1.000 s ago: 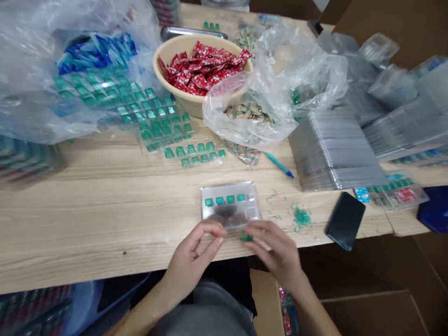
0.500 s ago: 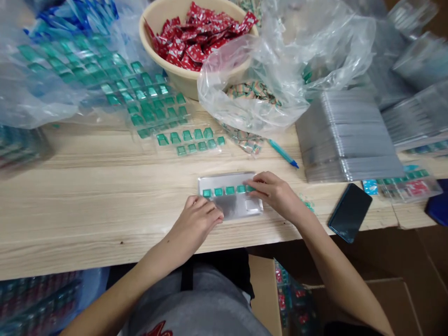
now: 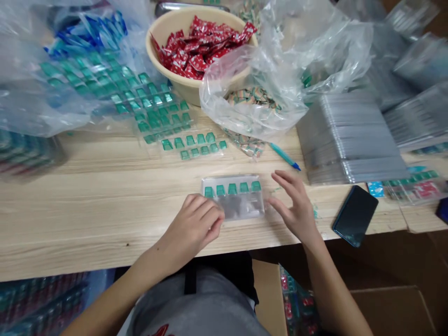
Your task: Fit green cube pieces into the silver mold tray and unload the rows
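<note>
A clear plastic tray [image 3: 241,206] lies on the wooden table in front of me, with a row of several green pieces [image 3: 232,188] along its far side. My left hand [image 3: 200,218] rests at the tray's near left corner, fingers curled together; what they hold, if anything, is hidden. Just off the tray's right end is my right hand [image 3: 292,203], fingers spread and nothing between them. Small green bits lie on the table beside it.
Beyond the tray are more green pieces [image 3: 190,140], a blue pen [image 3: 285,156] and a cream bowl [image 3: 180,83] of red packets. A tall stack of clear trays [image 3: 350,135] and a phone [image 3: 355,215] stand to the right. Plastic bags [image 3: 259,119] cover the back.
My right hand has moved off the tray to the right and opened. A fifth green piece now shows at the row's right end. My left hand stays at the tray.
</note>
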`<state>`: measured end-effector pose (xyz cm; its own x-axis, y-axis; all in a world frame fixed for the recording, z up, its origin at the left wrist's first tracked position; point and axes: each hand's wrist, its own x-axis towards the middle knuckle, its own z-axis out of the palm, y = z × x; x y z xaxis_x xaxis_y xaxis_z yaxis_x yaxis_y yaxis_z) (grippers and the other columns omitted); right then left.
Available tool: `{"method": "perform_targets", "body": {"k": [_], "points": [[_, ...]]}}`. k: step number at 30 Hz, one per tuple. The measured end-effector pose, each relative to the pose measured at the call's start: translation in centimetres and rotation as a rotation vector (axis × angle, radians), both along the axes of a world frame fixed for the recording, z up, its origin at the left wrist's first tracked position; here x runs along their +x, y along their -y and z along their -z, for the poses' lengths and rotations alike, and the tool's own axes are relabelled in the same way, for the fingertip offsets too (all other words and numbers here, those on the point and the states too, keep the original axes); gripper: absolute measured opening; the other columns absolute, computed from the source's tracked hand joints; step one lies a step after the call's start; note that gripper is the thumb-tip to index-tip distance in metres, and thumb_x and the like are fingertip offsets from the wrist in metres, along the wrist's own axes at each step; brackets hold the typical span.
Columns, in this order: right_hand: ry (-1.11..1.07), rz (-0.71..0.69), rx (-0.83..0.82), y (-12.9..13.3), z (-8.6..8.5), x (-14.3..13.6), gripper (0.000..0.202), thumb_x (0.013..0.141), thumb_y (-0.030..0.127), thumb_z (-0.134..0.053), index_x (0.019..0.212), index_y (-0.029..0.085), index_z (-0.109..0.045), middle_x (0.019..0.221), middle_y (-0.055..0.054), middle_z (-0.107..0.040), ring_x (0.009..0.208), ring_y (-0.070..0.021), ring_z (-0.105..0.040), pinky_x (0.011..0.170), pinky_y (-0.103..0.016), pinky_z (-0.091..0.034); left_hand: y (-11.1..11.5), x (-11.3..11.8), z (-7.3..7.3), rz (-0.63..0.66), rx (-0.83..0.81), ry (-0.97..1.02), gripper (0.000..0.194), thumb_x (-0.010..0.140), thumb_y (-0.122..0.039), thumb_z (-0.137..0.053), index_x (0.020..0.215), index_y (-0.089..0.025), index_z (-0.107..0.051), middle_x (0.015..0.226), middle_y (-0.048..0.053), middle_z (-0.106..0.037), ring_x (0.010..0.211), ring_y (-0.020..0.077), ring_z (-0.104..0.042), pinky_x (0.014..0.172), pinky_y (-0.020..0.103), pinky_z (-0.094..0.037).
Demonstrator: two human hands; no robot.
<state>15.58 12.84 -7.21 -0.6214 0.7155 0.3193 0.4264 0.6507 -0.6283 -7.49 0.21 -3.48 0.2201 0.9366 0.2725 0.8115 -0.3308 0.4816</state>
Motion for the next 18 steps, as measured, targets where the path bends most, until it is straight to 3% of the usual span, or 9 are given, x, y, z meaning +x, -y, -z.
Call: {"method": "perform_targets", "body": {"k": [4, 7, 10, 14, 18], "points": [[-0.112, 0.027, -0.062, 2.0, -0.6, 0.0, 0.055, 0.086, 0.035, -0.064, 0.138, 0.03, -0.048, 0.125, -0.011, -0.055, 0.103, -0.0225, -0.063, 0.085, -0.041, -0.056, -0.3, -0.8, -1.0, -0.013, 0.042, 0.16, 0.012, 0.092, -0.009, -0.051, 0.088, -0.019, -0.055, 0.083, 0.0, -0.063, 0.08, 0.0151, -0.055, 0.077, 0.03, -0.041], [-0.155, 0.039, 0.075, 2.8, -0.5, -1.0, 0.03, 0.088, 0.019, -0.061, 0.117, 0.028, -0.064, 0.11, -0.009, -0.06, 0.088, -0.0182, -0.066, 0.074, -0.034, -0.058, -0.3, -0.5, -0.7, -0.013, 0.084, 0.138, 0.007, 0.093, -0.013, -0.053, 0.096, -0.017, -0.057, 0.097, 0.006, -0.065, 0.091, 0.0172, -0.058, 0.082, 0.031, -0.046], [-0.213, 0.043, 0.192, 3.2, -0.9, -1.9, 0.024, 0.086, 0.01, -0.061, 0.103, 0.026, -0.068, 0.098, -0.007, -0.064, 0.088, -0.0189, -0.066, 0.07, -0.032, -0.058, 0.2, -0.2, -0.5, -0.002, 0.153, 0.027, 0.019, 0.093, -0.012, -0.052, 0.111, -0.015, -0.058, 0.112, 0.011, -0.064, 0.102, 0.021, -0.058, 0.089, 0.035, -0.049], [-0.225, 0.039, 0.268, 3.5, -1.7, -2.4, 0.047, 0.085, 0.008, -0.06, 0.127, 0.03, -0.058, 0.108, -0.008, -0.064, 0.098, -0.0223, -0.065, 0.076, -0.036, -0.058, 1.0, -1.8, -1.3, -0.017, 0.298, -0.069, 0.027, 0.093, -0.005, -0.046, 0.114, -0.015, -0.059, 0.107, 0.009, -0.069, 0.102, 0.0193, -0.059, 0.088, 0.034, -0.05], [-0.193, 0.103, 0.332, 3.4, -1.8, -2.2, 0.057, 0.086, 0.009, -0.059, 0.138, 0.031, -0.048, 0.106, -0.01, -0.065, 0.105, -0.0259, -0.062, 0.082, -0.042, -0.055, 1.8, -6.2, -3.1, -0.191, 0.424, -0.229, 0.026, 0.092, -0.003, -0.048, 0.109, -0.016, -0.062, 0.101, 0.008, -0.071, 0.097, 0.0217, -0.058, 0.086, 0.039, -0.047]]}}
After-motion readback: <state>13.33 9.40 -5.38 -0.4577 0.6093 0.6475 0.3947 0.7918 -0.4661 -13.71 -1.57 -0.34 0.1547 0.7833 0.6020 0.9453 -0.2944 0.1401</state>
